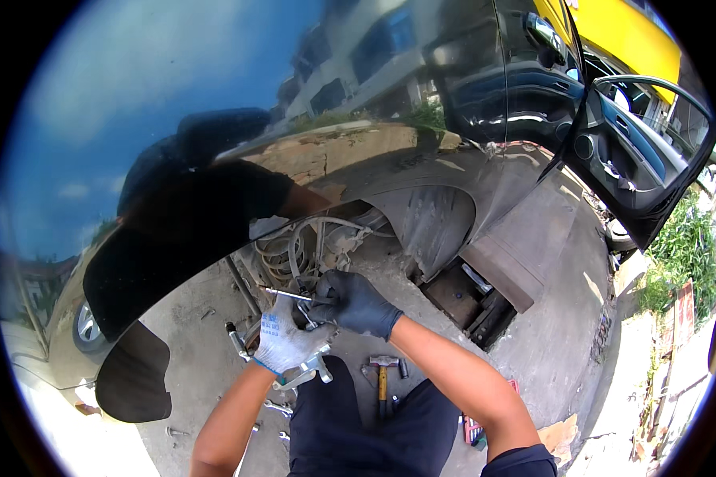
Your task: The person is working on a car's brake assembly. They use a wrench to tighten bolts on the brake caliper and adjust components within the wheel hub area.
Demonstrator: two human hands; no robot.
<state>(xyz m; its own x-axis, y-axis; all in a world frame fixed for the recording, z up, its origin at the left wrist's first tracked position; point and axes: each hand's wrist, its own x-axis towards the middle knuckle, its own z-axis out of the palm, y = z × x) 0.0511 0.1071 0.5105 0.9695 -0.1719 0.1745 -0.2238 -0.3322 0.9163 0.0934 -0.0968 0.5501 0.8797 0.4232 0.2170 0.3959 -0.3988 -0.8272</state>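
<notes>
My right hand (359, 304), in a black glove, is closed around one end of a slim silver metal rod (285, 293), which points left with a dark tip. Just left of it and below the rod, my left hand (282, 335) wears a pale knit glove with blue marks and a blue cuff. Its fingers curl close to the right hand, and what they grip is mostly hidden. A silver metal part with several arms (317, 369) shows beneath the left wrist; I cannot tell whether it is held. Both hands are in front of a coil spring (277, 256).
A dark car fender (215, 215) arches over the hands, with hoses (326, 226) behind them. A hammer (383, 378) lies between my legs; wrenches (278, 409) lie left. Right are a floor opening (453, 296), a red tool case (472, 429) and an open car door (624, 151).
</notes>
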